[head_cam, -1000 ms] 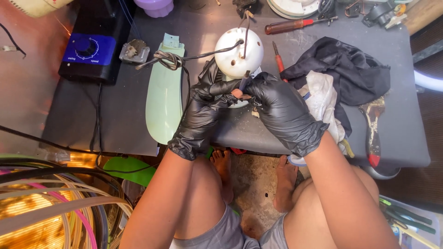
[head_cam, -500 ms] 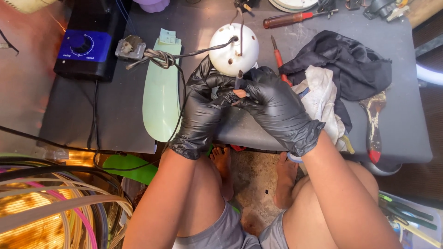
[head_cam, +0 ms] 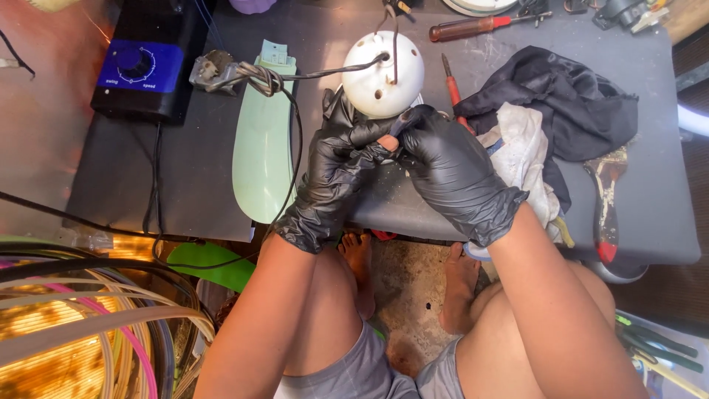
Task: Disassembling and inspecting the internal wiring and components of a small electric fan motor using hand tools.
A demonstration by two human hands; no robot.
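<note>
Two glossy black-gloved hands [head_cam: 391,159], round white housing [head_cam: 382,65]

Upper left of the frame: black control box [head_cam: 144,70] with blue dial panel. Centre left: pale green blade [head_cam: 262,140] flat on the grey tabletop [head_cam: 650,192]. Right: black cloth [head_cam: 569,111], white rag [head_cam: 521,151], paint-stained brush [head_cam: 607,203]. Top: brown-handled screwdriver [head_cam: 473,27].

- The left hand [head_cam: 334,177] and the right hand [head_cam: 450,170] wear black gloves.
- The round cap [head_cam: 384,70] is white.
- The fan blade [head_cam: 262,140] is pale green.
- The control box [head_cam: 140,70] is black with a blue top.
- The screwdriver [head_cam: 452,85] is red.
- The cloth [head_cam: 569,103] is black.
- The rag [head_cam: 521,155] is white.
</note>
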